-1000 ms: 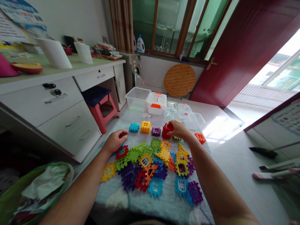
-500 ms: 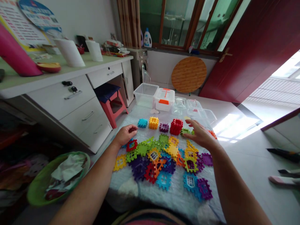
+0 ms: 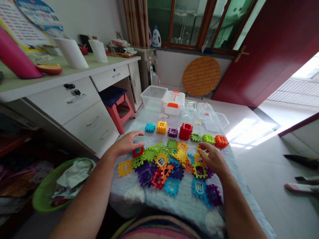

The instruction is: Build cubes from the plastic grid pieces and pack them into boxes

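Note:
Colourful interlocking plastic pieces lie spread on a cloth-covered table (image 3: 139, 199). My left hand (image 3: 128, 142), fingers apart and holding nothing, is over the red piece (image 3: 138, 152) at the pile's left edge. My right hand (image 3: 211, 157) has its fingers apart at the right side, over the yellow pieces and beside a yellow-green frame (image 3: 200, 170). Behind the pile stands a row: blue stack (image 3: 150, 128), yellow cube (image 3: 161, 127), purple stack (image 3: 172, 132), red stack (image 3: 185, 131), green piece (image 3: 195, 137), lime stack (image 3: 208, 138) and orange stack (image 3: 221, 141).
At the table's far end are an open clear bin (image 3: 154, 98), a lidded box with orange clasps (image 3: 173, 103) and clear containers (image 3: 190, 106). A pink stool (image 3: 119, 109) stands left, beside the white desk (image 3: 82, 106). A green basket (image 3: 40, 196) is at lower left.
My right hand has moved down toward me from the back row to the pile, uncovering the lime and orange stacks. My left hand has shifted slightly left, its fingers spreading. The view has shifted slightly.

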Motion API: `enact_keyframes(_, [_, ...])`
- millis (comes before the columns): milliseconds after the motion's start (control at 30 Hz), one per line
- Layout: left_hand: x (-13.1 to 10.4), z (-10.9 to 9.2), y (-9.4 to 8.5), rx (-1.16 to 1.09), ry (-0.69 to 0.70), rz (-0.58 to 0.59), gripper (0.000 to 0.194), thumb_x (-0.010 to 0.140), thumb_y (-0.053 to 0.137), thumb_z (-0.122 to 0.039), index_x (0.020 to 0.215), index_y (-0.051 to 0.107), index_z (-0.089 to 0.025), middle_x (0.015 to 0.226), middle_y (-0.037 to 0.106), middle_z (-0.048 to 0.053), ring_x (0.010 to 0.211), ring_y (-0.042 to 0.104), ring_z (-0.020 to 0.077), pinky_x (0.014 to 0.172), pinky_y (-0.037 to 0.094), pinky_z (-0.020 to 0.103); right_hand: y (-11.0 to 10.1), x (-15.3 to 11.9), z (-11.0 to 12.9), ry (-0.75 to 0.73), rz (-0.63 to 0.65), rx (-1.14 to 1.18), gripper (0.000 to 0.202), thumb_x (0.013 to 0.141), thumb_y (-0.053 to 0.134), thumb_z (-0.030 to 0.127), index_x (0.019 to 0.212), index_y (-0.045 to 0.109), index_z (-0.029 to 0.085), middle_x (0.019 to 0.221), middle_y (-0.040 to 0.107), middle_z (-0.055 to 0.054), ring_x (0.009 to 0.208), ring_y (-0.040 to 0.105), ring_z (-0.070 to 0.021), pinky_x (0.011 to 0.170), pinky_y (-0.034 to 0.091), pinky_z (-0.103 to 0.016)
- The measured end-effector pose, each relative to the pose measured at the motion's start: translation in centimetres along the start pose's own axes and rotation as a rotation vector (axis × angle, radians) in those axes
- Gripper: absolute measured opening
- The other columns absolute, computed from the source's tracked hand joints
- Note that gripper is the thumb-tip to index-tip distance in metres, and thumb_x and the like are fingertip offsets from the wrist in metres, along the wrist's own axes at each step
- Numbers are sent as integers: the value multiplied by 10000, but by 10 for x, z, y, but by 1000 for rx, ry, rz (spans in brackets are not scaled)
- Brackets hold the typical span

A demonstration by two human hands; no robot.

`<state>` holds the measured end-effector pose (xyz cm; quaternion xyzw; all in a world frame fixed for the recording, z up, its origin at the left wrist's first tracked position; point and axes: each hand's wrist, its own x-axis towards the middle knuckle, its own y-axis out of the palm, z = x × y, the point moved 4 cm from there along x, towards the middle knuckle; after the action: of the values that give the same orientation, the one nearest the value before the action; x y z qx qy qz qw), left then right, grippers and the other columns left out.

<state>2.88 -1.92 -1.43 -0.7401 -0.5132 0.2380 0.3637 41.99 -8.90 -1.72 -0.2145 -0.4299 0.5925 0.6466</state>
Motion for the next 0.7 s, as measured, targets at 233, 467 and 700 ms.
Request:
enact_keyframes(233, [-40,-5,4,171,39,177,776,647,710,-617,1300,551,-229,1381,547,112,1283,492,323,1081,386,433,1,-5,-5,25,-1,-5,281,832,537,330,1019,677,174,919,721,-90,866,667,-235,818,514,-392])
enact_keyframes(467, [-39,1,11,111,47,26,526,736,636,-526,1156,627,-210,1263,630,91,1181,568,290,1043,427,410,6,-6,-6,49,-2,34,281,815,538,313,1017,683,182,918,728,-81,854,672,-221,801,515,-370])
enact_keyframes(700, [-28,-17,18,54,54,-62,375,756,601,-439,1044,662,-206,1139,679,87,1064,622,278,976,470,401,8,-7,-1,15,30,-3,256,834,524,293,1003,681,184,931,729,-83,871,669,-223,807,510,-367])
